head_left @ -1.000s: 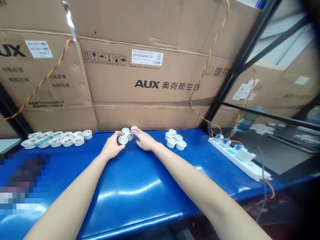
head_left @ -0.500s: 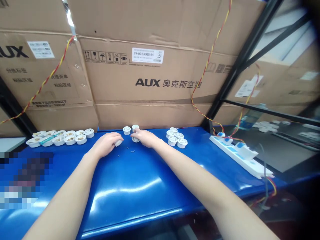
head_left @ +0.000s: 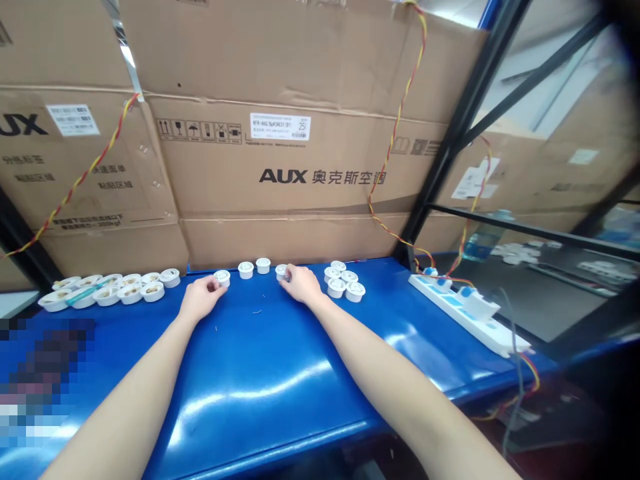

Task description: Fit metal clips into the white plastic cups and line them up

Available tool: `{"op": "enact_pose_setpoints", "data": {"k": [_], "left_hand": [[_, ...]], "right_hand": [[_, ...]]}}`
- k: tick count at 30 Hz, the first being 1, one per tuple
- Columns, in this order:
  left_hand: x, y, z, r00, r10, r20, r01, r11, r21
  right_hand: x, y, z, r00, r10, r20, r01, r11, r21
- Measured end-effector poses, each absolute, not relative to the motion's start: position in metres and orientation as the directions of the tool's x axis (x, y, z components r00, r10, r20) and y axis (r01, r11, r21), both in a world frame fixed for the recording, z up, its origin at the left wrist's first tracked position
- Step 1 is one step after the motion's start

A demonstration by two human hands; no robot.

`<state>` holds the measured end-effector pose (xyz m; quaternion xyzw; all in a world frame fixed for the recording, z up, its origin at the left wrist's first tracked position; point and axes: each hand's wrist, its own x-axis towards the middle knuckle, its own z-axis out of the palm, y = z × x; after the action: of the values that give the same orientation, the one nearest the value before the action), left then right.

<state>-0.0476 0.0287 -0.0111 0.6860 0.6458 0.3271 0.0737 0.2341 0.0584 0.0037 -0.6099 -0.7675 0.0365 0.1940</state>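
Observation:
My left hand (head_left: 201, 298) rests at the back of the blue workbench (head_left: 260, 373), its fingertips on a small white plastic cup (head_left: 222, 277). My right hand (head_left: 300, 283) has its fingers on a second white cup (head_left: 282, 271). Between the hands, two more white cups (head_left: 245, 269) (head_left: 263, 265) stand apart, touched by neither hand. To the right stands a cluster of several white cups (head_left: 345, 281). Farther left lies a row of several wider white cups with brownish contents (head_left: 107, 291).
Large AUX cardboard boxes (head_left: 300, 177) stand behind the bench, with twisted red-yellow wires (head_left: 395, 147) on them. A white strip with blue parts (head_left: 465, 310) lies at the right, beside a black metal shelf post (head_left: 450, 133). Small bits (head_left: 257, 311) lie on the bench.
The cups bunched under my hands now stand spread in a row along the back. My hands have moved farther apart, and the view has tilted slightly.

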Motion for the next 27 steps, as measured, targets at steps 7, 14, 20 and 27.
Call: {"op": "enact_pose_setpoints", "data": {"k": [7,14,20,27], "left_hand": [[-0.044,0.032,-0.015,0.186,0.942,0.279,0.843,-0.299,0.448],[-0.04,0.016,-0.001,0.294,0.9,0.321,0.757,-0.425,0.497],[-0.042,0.001,0.006,0.25,0.957,0.147,0.726,-0.286,0.626],[-0.039,-0.033,-0.002,0.375,0.923,0.083,0.781,-0.363,0.508]], "right_hand": [[0.236,0.068,-0.005,-0.39,0.883,0.261,0.816,0.463,-0.347],[0.237,0.066,-0.007,-0.48,0.83,0.284,0.753,0.556,-0.352],[0.23,0.05,-0.008,-0.509,0.841,0.185,0.739,0.537,-0.407],[0.198,0.02,-0.013,-0.546,0.835,0.06,0.746,0.518,-0.42]]}}
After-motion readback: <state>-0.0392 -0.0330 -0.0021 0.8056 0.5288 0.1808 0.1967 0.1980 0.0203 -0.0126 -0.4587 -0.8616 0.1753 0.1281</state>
